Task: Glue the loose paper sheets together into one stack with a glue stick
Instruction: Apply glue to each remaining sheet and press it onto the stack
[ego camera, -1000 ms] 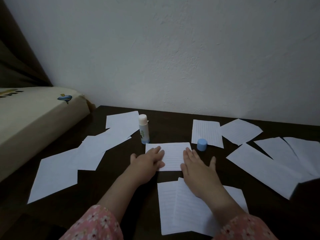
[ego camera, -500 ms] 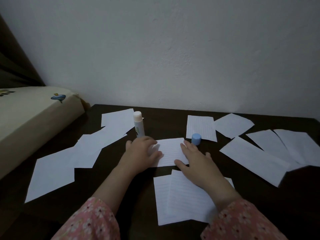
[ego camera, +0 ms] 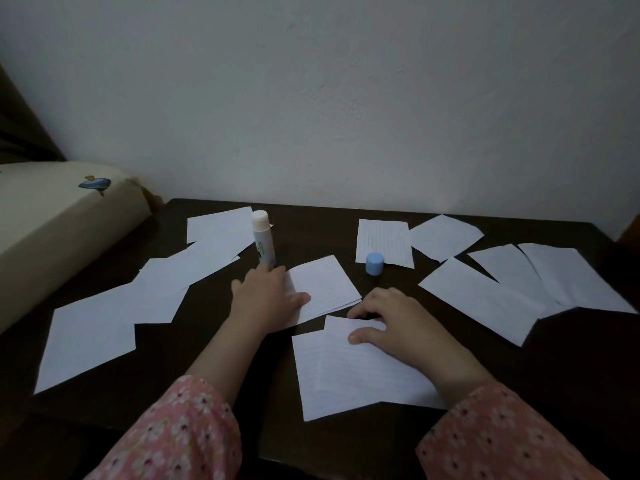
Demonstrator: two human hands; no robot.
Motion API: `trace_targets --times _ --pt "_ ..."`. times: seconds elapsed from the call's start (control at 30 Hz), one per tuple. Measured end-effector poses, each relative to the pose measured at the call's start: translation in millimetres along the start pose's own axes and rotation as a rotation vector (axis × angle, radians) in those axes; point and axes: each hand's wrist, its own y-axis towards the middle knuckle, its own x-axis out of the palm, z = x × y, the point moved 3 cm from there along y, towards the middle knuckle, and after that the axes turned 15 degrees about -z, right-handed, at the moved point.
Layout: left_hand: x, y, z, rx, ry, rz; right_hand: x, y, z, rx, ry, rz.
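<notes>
the left hand (ego camera: pixel 265 299) is lying flat, palm down, on the left part of the small lined stack (ego camera: pixel 322 289) at the middle of the bench (ego camera: pixel 214 341), fingers fairly straight and thumb spread toward 3 o'clock. it is gripping nothing; it looks to be pressing, probably so the sheets are bonding and not sliding. one fingertip is reaching to 12 o'clock and sitting right at the foot of the glue stick (ego camera: pixel 263 241), though whether it is touching is hard to tell.

the glue stick is standing upright and uncapped, just beyond the left hand, likely parked there so it is ready for the next pass. its blue cap (ego camera: pixel 374 263) is sitting apart at 3 o'clock of the stick, on the corner of a lined sheet (ego camera: pixel 382 240).

the right hand (ego camera: pixel 391 323) is resting with fingers curled down on the far edge of the nearer sheets (ego camera: pixel 346 372), which are lying overlapped at 6 o'clock of the stack. the fingertips seem to be working at the edge (perhaps lifting the top sheet), but a firm pinch is not showing.

more loose sheets are lying scattered: a group at 9 o'clock (ego camera: pixel 104 323) and another at 3 o'clock (ego camera: pixel 485 303), all well apart from the stack, so most of the gluing is looking undone. the next sheet is likely needing glue before it is going on top.
</notes>
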Motion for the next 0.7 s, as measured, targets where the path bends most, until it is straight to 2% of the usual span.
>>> trace_targets --times 0.17,0.3,0.5,0.7 --pt "-3.0 -3.6 -10.3 -0.049 -0.034 -0.065 4.5 -3.6 3.5 -0.017 -0.024 0.005" --pt "-7.9 -8.4 -15.6 -0.052 -0.063 -0.044 4.8 -3.3 1.4 0.013 -0.006 0.003" --pt "-13.0 -16.7 -22.3 -0.039 -0.39 -0.075 2.9 -0.3 -4.6 0.12 0.079 -0.032" --pt "-21.1 -20.7 -28.6 0.026 -0.537 0.105 -3.0 9.9 -8.8 0.222 0.023 -0.1"
